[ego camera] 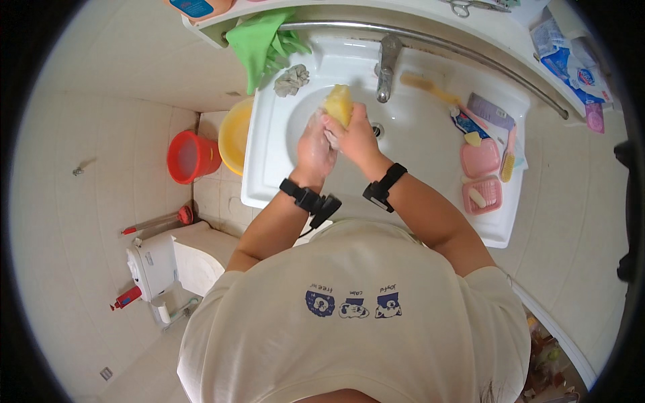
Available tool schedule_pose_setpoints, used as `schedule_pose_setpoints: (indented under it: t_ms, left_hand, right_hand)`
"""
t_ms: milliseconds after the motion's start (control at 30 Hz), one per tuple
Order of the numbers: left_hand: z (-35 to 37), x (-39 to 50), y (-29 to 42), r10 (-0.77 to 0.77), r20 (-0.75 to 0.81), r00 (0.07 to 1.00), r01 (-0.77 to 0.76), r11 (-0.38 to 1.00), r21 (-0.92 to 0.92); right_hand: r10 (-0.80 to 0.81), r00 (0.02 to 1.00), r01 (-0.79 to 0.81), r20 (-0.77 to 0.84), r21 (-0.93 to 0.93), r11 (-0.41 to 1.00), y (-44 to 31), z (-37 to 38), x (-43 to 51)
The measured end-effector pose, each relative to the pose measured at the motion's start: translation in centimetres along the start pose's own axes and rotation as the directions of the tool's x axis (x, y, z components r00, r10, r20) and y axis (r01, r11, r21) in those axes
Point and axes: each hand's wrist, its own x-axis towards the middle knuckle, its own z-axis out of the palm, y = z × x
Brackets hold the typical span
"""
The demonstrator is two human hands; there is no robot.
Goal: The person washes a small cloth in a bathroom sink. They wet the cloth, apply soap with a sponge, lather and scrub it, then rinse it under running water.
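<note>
Over the left part of the white washbasin point(423, 171), my right hand point(357, 138) grips a yellow sponge point(338, 105). My left hand point(315, 146), wet and with some whitish lather on it, is pressed close against my right hand just below the sponge; whether its hidden fingers also hold the sponge I cannot tell. Behind the hands, to the right, stands the metal faucet point(387, 70), with the drain point(377, 131) in the bowl beneath it. A crumpled grey cloth or mesh point(292, 80) lies on the basin's back left corner.
Green rubber gloves point(259, 43) hang on the metal rail point(453, 45). Brushes, tubes and a pink soap dish point(482, 195) lie along the basin's right side. A red bucket point(193, 157) and a yellow tub point(236, 136) stand on the left. The toilet point(199, 257) is at the lower left.
</note>
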Motion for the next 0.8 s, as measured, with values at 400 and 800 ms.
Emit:
schedule_pose_setpoints:
  t_ms: [400,800]
  left_hand:
    - [-1.7,0.6,-0.3,-0.041,-0.245,0.969,0.055,0.997,0.049]
    - [-2.5,1.1,-0.4,-0.046,-0.213,0.976,0.075,0.989,0.131]
  right_hand:
    - [0.105,0.894,-0.152,0.436,0.074,0.986,-2.7,-6.8,8.2]
    - [0.071,0.708,-0.178,0.702,0.08,0.981,-1.3,-11.1,7.1]
